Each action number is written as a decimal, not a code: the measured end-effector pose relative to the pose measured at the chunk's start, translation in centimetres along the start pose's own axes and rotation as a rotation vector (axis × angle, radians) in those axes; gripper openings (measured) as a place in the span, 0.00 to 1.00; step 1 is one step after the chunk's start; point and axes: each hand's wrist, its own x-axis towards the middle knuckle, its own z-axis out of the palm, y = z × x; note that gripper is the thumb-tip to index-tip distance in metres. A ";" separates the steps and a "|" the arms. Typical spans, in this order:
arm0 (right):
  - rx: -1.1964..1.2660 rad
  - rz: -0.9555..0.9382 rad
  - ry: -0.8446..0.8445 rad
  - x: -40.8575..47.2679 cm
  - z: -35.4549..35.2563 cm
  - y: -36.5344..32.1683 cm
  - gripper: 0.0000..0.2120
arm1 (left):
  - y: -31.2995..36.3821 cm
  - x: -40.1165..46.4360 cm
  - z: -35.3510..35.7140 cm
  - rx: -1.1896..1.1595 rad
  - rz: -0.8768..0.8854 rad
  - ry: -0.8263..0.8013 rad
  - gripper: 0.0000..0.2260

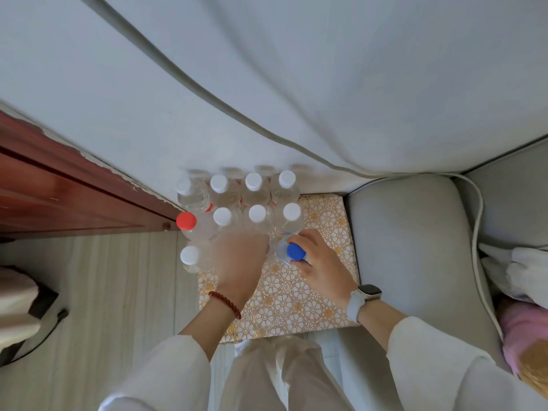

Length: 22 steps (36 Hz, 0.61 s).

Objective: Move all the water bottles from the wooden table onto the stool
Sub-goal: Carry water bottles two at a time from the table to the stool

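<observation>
The stool (296, 304) has a white-and-gold floral top. On its far half stand several clear water bottles with white caps (253, 180) in rows. A red-capped bottle (186, 221) is at the left edge, and another white-capped one (189, 255) is in front of it. My left hand (240, 256), fingers curled downward, covers the top of a bottle in the front row, and that bottle is almost wholly hidden. My right hand (320, 262) grips the blue-capped bottle (296, 251), which stands upright on the stool beside my left hand. The wooden table is out of view.
A grey sofa cushion (409, 232) touches the stool's right side, with a white cable (477, 232) running over it. White fabric (296, 84) hangs behind the stool. Red-brown wooden furniture (59, 188) is at the left above the pale wood floor (118, 292).
</observation>
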 end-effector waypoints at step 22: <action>-0.021 0.073 0.048 -1.0 -2.0 -1.9 0.22 | -0.1 -1.9 -2.4 -0.123 -0.131 0.000 0.21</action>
